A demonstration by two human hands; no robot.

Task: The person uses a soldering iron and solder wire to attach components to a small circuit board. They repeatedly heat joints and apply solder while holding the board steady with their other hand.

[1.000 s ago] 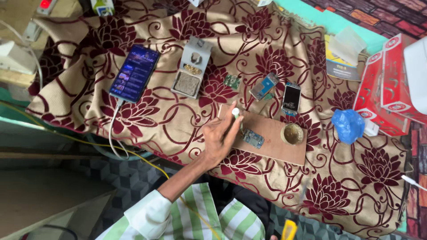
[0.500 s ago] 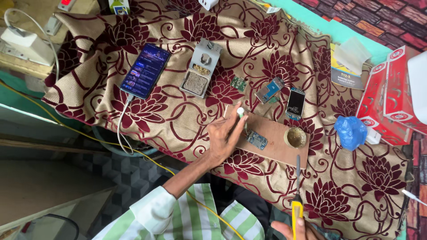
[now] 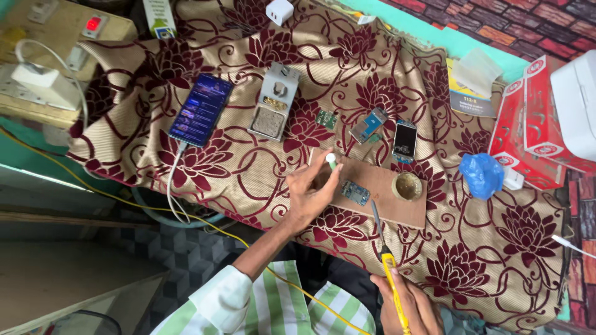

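Fingers of the left hand (image 3: 310, 192) are pinching a small white-tipped object (image 3: 331, 160) above a wooden board (image 3: 388, 201), just beside a small circuit board (image 3: 355, 192). Lower down, the right hand (image 3: 406, 307) is gripping a yellow-handled soldering iron (image 3: 388, 263), its tip pointing toward the wooden board on the floral cloth (image 3: 484, 260).

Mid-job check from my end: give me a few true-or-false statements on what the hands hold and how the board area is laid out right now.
1. The right hand holds a yellow-handled soldering iron. True.
2. The left hand grips the smartphone. False: it holds a small white-tipped object over the wooden board.
3. A small circuit board lies on the wooden board. True.
4. The round tin sits beside the smartphone. False: it sits on the wooden board's right end.
5. A cable is plugged into the smartphone. True.
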